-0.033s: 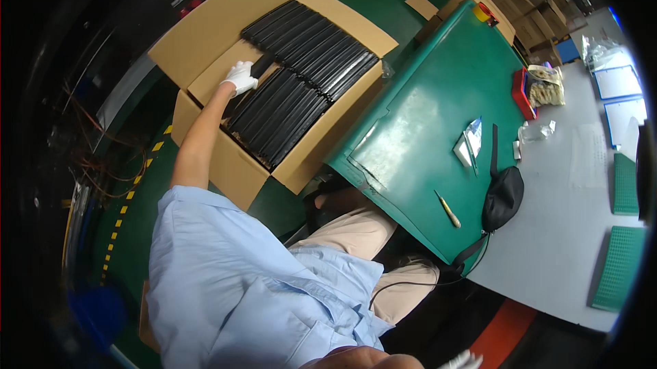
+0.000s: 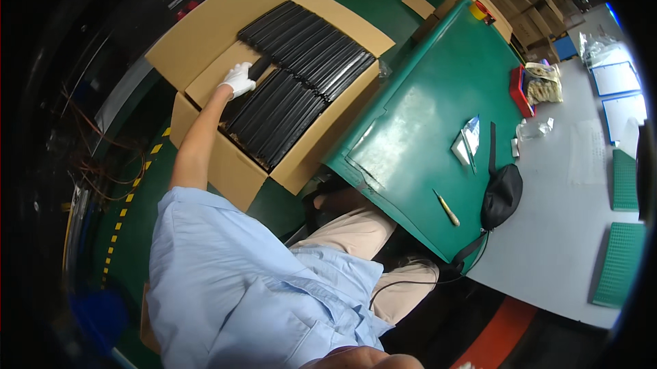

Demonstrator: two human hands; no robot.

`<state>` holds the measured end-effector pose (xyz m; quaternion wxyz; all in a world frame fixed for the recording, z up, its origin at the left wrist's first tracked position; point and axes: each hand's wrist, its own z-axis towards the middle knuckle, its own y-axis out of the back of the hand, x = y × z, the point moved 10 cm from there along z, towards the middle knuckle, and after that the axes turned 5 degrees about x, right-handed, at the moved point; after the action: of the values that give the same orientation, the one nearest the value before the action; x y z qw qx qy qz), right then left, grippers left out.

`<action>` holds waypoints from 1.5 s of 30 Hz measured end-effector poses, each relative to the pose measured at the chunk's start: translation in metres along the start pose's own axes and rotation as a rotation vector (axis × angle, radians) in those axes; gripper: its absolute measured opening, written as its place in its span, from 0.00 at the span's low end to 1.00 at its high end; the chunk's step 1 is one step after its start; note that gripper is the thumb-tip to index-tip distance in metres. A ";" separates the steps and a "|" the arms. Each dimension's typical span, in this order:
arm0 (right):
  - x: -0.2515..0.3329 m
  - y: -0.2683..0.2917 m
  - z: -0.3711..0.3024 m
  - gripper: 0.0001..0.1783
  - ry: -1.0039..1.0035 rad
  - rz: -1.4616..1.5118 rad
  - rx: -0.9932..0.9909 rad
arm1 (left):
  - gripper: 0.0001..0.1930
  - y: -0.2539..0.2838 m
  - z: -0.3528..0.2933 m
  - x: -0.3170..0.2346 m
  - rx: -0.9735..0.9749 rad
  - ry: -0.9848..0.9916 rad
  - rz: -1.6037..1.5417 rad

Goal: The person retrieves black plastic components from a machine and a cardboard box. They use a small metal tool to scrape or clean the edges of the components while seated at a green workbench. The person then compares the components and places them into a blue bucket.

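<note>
Head view shows the person's left hand, in a white knitted-looking glove [image 2: 239,80], reaching over the left part of an open tan corrugated cardboard box [image 2: 328,137] with stiff flaps folded outward. Its fingertips meet the near end of a flat, matte black strip [image 2: 259,67] with straight edges; whether they are clamped on it or only resting against it, I cannot tell. That strip lies inside the box, slanting toward the far right, beside a smooth tan cardboard sheet [image 2: 216,76]. Long, thin, black pieces stand packed side by side in two ribbed rows, a far row [image 2: 308,40] and a near row [image 2: 274,119], some edges catching a glossy glint. Of the right hand [image 2: 466,366], just a white sliver shows at the lower edge, so its grip cannot be told. To the right, a slick green mat [image 2: 424,116], scuffed at its near left corner, covers part of a smooth grey tabletop [image 2: 547,232]. On the mat lie a slender tool with a tapered yellowish handle [image 2: 448,210] and a creased white packet [image 2: 460,150]; a rounded, soft black pouch [image 2: 502,198] straddles its right edge.
</note>
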<state>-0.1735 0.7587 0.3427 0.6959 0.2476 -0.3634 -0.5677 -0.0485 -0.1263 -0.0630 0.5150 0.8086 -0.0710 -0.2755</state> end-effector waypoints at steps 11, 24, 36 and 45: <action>-0.147 0.246 -0.062 0.34 -0.416 -0.608 -0.651 | 0.33 0.013 -0.011 -0.052 0.037 -0.209 -0.148; -0.228 0.260 -0.127 0.35 -0.726 -0.026 -1.261 | 0.39 -0.001 -0.122 -0.283 -0.201 -0.213 0.553; -0.169 0.251 -0.022 0.13 -0.323 -0.026 -0.838 | 0.26 -0.068 -0.799 -0.723 1.477 -1.982 -0.390; -0.343 0.321 0.157 0.16 -0.305 0.234 -0.855 | 0.20 -0.101 -0.847 -0.790 1.379 -1.517 -0.611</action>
<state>-0.1325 1.1768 0.6048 0.7335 -0.1901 -0.2204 -0.6143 -0.2885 0.9079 0.4121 -0.3230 0.5261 -0.3077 -0.7240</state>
